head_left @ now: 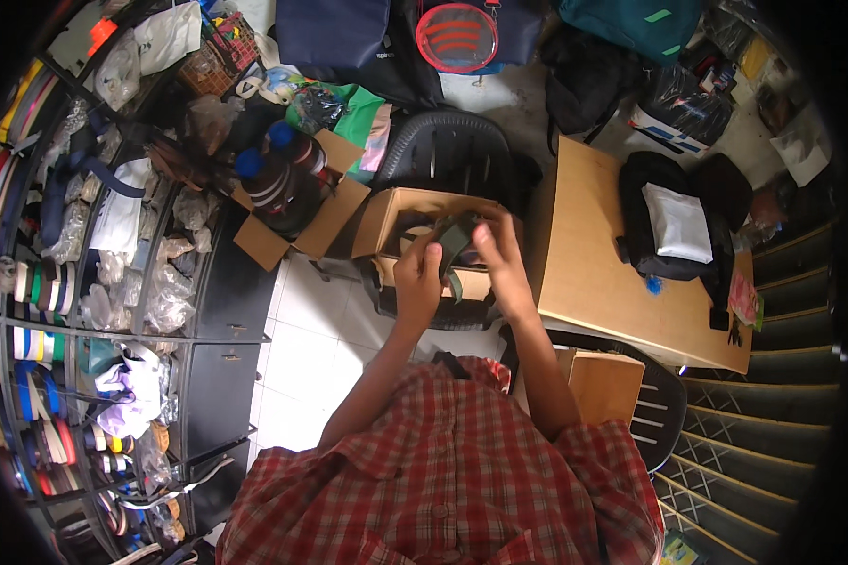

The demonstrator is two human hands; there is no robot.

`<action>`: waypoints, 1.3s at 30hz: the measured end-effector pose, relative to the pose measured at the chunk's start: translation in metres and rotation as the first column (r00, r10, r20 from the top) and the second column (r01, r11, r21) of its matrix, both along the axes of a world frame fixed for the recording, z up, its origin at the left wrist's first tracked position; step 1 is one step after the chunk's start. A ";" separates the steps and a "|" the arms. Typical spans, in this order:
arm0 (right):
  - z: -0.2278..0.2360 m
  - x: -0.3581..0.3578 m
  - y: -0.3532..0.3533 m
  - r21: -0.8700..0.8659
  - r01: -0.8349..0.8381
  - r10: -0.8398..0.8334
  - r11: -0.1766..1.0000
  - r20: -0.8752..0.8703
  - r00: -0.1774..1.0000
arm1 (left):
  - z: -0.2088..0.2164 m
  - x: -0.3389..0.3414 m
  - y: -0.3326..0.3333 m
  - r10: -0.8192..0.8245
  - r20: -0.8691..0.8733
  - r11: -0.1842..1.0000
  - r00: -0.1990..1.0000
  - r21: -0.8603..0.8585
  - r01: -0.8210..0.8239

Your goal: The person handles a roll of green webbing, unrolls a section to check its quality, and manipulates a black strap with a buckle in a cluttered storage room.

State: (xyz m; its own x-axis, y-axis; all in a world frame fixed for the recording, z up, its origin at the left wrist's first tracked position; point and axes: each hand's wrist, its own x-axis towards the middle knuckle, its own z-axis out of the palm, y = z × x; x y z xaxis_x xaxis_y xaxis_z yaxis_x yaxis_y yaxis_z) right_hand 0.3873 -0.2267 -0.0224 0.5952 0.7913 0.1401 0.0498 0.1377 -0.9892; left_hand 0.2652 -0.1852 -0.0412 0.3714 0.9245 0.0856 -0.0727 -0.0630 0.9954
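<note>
Both hands are raised in front of me over an open cardboard box. Between them is a dark green roll of strap, with a loose end hanging below it. My left hand grips the roll from the left, thumb up along its side. From the right, my right hand closes its fingers over the roll's upper edge. Part of the roll is hidden by the fingers. Inside the box lie more dark and pale rolled pieces, partly covered by my hands. The box rests on a black chair.
At left, a black shelf rack holds strap rolls and plastic bags. Large dark bottles with blue caps stand in another open carton. On the right, a wooden table carries a black backpack and a silver packet. Bags line the back.
</note>
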 end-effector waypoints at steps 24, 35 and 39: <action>-0.008 0.024 -0.010 -0.090 -0.086 0.000 0.992 -0.690 0.724 | -0.004 0.021 -0.017 0.259 -0.053 0.785 0.964 0.593 -0.179; -0.020 0.019 -0.007 -0.041 -0.253 0.136 0.967 -0.754 0.642 | -0.022 0.019 -0.013 -0.054 0.175 0.998 0.983 0.024 0.051; -0.039 0.023 -0.006 -0.330 -0.341 0.087 0.880 -0.594 0.800 | -0.031 0.007 -0.005 -0.182 0.031 0.981 0.983 0.081 0.179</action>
State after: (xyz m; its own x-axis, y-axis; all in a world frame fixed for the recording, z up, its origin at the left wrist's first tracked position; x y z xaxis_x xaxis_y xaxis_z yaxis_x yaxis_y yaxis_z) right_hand 0.4106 -0.2328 -0.0617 0.2754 0.8136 -0.5121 -0.4956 -0.3363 -0.8008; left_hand 0.2723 -0.1905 -0.0724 0.5263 0.8328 0.1718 -0.1279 -0.1222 0.9842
